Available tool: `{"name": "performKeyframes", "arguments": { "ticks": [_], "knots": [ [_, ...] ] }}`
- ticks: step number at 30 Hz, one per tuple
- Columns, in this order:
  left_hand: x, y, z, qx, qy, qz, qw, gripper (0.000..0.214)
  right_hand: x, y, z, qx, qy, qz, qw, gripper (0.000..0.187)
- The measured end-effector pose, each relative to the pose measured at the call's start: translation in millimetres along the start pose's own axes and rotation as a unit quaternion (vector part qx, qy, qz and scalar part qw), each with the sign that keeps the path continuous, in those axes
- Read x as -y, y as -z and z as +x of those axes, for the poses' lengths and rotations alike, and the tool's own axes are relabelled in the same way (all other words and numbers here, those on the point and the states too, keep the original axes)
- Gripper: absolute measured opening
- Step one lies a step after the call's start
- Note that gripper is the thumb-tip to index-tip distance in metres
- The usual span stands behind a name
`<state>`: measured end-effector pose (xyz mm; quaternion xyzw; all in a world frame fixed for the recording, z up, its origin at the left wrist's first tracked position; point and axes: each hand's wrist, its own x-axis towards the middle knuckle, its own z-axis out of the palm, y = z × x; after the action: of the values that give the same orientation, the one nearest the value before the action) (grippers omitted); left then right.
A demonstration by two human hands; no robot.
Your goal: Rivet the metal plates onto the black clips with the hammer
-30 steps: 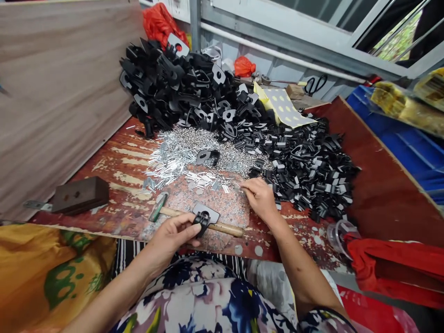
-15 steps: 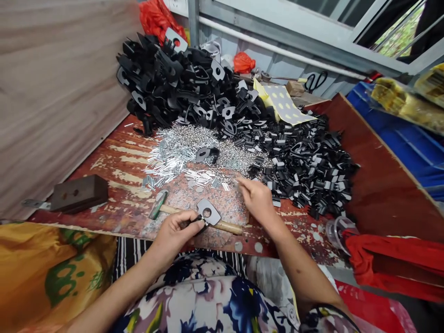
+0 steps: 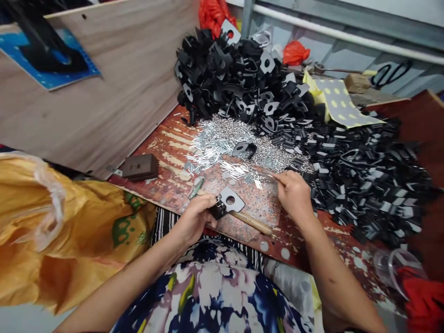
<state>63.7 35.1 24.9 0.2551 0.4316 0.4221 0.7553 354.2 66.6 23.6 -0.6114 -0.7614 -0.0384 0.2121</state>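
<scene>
My left hand grips a black plastic clip whose flat grey face plate has a round hole. Beneath the clip lies a hammer with a wooden handle, partly hidden by my left hand. My right hand is pinched at the near edge of the metal pin pile, with what looks like a thin pin at its fingertips. Small springs are heaped beside the pins. One assembled-looking black clip lies on top of these heaps.
A big pile of black clip parts stands at the back, smaller black parts to the right. A brown block sits at left. Also around are a sticker sheet, scissors, a clear plastic tub and wooden side boards.
The view has swung left, shifting everything rightward in the picture. My left hand has turned and raised the clip, showing its hinge side. My right hand stays by the pins, fingers pinched.
</scene>
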Motion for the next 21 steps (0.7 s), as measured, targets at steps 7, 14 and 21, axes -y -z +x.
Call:
{"name": "performKeyframes", "arguments": {
  "ticks": [7,14,21],
  "knots": [
    [-1.1,-1.7,2.9,0.008,-0.015,-0.017,1.000,0.035,110.1,31.9,-19.8,-0.031,0.094,0.304,0.948,0.028],
    [1.4,4.5,-0.4,0.020,-0.025,-0.045,0.998,0.031,129.8,15.7,-13.3,-0.012,0.113,0.311,0.943,0.028],
    [2.9,8.1,-3.4,0.021,-0.017,-0.063,0.998,0.034,135.6,17.2,-12.7,0.000,0.132,0.291,0.947,0.030]
  ]
}}
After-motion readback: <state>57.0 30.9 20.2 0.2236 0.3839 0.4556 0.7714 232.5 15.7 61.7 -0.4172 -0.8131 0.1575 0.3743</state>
